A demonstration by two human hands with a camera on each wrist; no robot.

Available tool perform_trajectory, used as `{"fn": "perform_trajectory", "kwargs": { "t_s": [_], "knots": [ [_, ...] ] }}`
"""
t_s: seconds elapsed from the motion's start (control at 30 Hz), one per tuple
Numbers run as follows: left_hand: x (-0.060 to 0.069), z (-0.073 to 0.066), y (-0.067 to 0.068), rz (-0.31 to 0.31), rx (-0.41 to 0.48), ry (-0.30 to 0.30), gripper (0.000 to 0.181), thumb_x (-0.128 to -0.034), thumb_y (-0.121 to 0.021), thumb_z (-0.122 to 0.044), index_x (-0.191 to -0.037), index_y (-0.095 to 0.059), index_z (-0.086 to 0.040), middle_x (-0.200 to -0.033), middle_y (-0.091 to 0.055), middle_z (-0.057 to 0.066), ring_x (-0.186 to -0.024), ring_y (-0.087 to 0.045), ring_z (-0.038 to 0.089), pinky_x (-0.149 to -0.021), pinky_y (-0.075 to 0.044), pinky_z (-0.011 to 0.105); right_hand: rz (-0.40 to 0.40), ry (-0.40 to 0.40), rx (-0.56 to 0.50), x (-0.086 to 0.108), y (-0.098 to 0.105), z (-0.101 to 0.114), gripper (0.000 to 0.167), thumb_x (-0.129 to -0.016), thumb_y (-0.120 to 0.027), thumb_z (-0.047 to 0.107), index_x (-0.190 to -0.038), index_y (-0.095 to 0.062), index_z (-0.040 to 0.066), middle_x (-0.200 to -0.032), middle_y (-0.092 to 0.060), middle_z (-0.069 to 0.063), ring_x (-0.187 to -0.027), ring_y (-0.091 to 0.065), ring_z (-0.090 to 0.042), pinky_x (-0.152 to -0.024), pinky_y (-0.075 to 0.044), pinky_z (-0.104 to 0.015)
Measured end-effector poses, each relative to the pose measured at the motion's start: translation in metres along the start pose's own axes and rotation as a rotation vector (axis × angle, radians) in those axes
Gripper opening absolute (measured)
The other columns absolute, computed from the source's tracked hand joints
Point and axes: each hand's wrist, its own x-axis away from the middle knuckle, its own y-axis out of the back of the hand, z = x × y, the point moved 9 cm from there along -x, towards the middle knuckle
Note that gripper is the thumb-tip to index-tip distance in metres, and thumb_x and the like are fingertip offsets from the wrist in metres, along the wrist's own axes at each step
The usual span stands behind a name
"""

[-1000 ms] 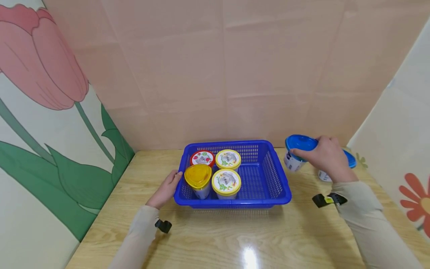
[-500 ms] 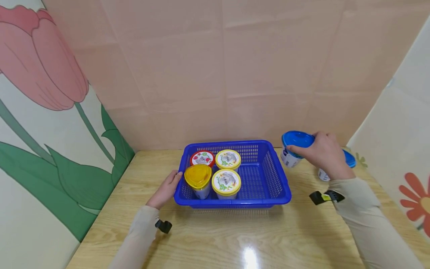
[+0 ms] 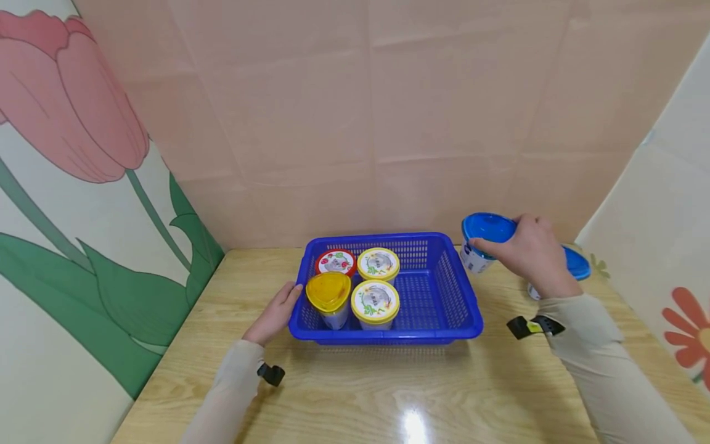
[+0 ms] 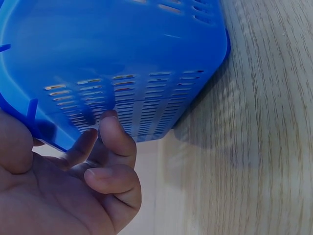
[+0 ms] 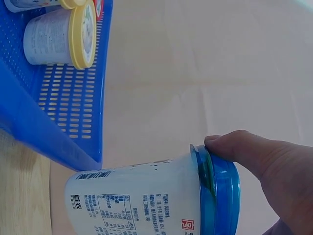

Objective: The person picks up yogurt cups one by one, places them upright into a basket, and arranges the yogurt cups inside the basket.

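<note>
My right hand (image 3: 534, 254) holds a yogurt cup (image 3: 476, 259) with a blue lid by its top, raised just beyond the right end of a blue plastic basket (image 3: 388, 335). Printed text and a barcode show on the cup's white side in the right wrist view. At the basket's left end, my left hand (image 3: 275, 313) grips the rim, its fingers curled against the slotted wall in the left wrist view. Grouped in the left part of the basket are a red-lidded cup (image 3: 336, 263), two round yellow-lidded cups (image 3: 378, 263), and a cup with a translucent yellow lid (image 3: 328, 292).
Another blue-lidded cup (image 3: 577, 264) stands on the wooden table (image 3: 344, 394) behind my right hand, partly hidden by it. A beige covered wall (image 3: 355, 123) rises behind the basket. Flower-painted side walls flank the table.
My right hand has carried the blue-lidded cup slightly left and up, closer to the basket. The left hand and the basket's cups have kept their places.
</note>
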Motion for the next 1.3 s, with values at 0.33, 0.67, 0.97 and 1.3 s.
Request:
{"fn": "perform_trajectory", "kwargs": {
  "t_s": [0.33, 0.67, 0.97, 1.3],
  "knots": [
    [0.0, -0.001, -0.002, 0.024, 0.02, 0.001, 0.049, -0.11, -0.03, -0.043, -0.139, -0.044, -0.006, -0.119, -0.064, 0.019, -0.102, -0.068, 0.03, -0.084, -0.058, 0.038, -0.024, 0.008, -0.017, 0.001, 0.005, 0.01, 0.124, -0.073, -0.062, 0.083, -0.141, -0.034, -0.017, -0.132, -0.035, -0.043, -0.108, -0.043, -0.054, -0.085, -0.045, -0.071],
    [0.001, 0.001, -0.001, 0.001, 0.005, 0.02, 0.049, -0.1102, -0.03, -0.042, -0.14, -0.044, -0.006, -0.119, -0.064, 0.016, -0.099, -0.068, 0.026, -0.087, -0.057, 0.041, -0.06, 0.013, -0.047, 0.003, 0.007, 0.017, 0.125, -0.073, -0.062, 0.083, -0.145, -0.031, -0.014, -0.136, -0.033, -0.042, -0.113, -0.04, -0.054, -0.09, -0.043, -0.07],
    [0.001, 0.0, -0.002, 0.007, 0.012, 0.015, 0.05, -0.1101, -0.03, -0.043, -0.139, -0.044, -0.005, -0.117, -0.065, 0.017, -0.1, -0.068, 0.03, -0.084, -0.058, 0.039, -0.062, 0.018, -0.109, 0.002, 0.004, 0.027, 0.125, -0.072, -0.061, 0.084, -0.147, -0.03, -0.012, -0.139, -0.033, -0.039, -0.116, -0.039, -0.053, -0.092, -0.043, -0.07],
    [0.001, 0.0, -0.001, 0.009, 0.008, 0.025, 0.048, -0.1104, -0.029, -0.042, -0.138, -0.044, -0.006, -0.116, -0.065, 0.016, -0.097, -0.068, 0.027, -0.083, -0.058, 0.039, -0.086, 0.065, -0.171, 0.0, -0.004, 0.044, 0.117, -0.075, -0.064, 0.08, -0.143, -0.036, -0.011, -0.137, -0.038, -0.034, -0.117, -0.041, -0.05, -0.092, -0.044, -0.068]
  ]
}}
